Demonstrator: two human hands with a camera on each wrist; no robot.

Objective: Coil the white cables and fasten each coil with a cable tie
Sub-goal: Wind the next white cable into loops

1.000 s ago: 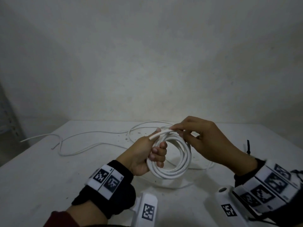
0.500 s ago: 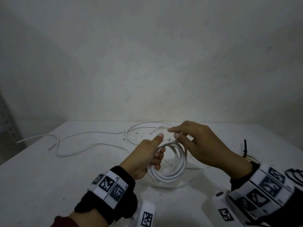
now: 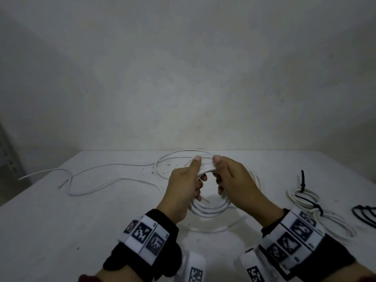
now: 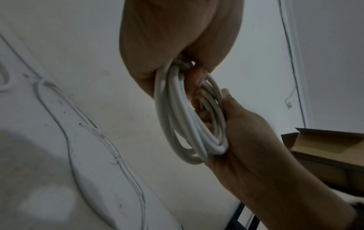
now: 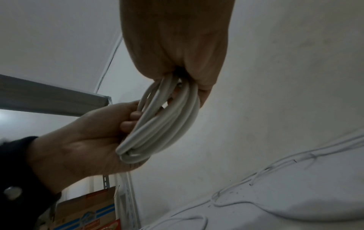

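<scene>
While both hands grip the upper arc of the coil (image 3: 207, 208) above the table (image 3: 61, 231), the head view shows the left hand (image 3: 183, 188) and right hand (image 3: 236, 186) with thumbs on top and fingers curled through the loops, so that the coil hangs between them. To the right lie two finished bundles (image 3: 317, 212), each cinched by a black cable tie (image 3: 303, 183); spare black ties (image 3: 364, 215) lie at the table's right edge. A loose white cable (image 3: 105, 186) trails across the left and far side of the table; whether it continues into the held coil cannot be told. From the left wrist, the coil (image 4: 189, 118) appears as several stacked turns clasped by the left hand (image 4: 177, 38) at top, with the right hand (image 4: 248, 140) closed around its lower side; a cardboard box (image 4: 325, 144) stands beyond. From the right wrist, the same turns (image 5: 163, 124) are held by the right hand (image 5: 177, 43) above and the left hand (image 5: 88, 137) below. Judged from these views, two bundles are done, this coil awaits its tie, and loose cable remains to be wound.
</scene>
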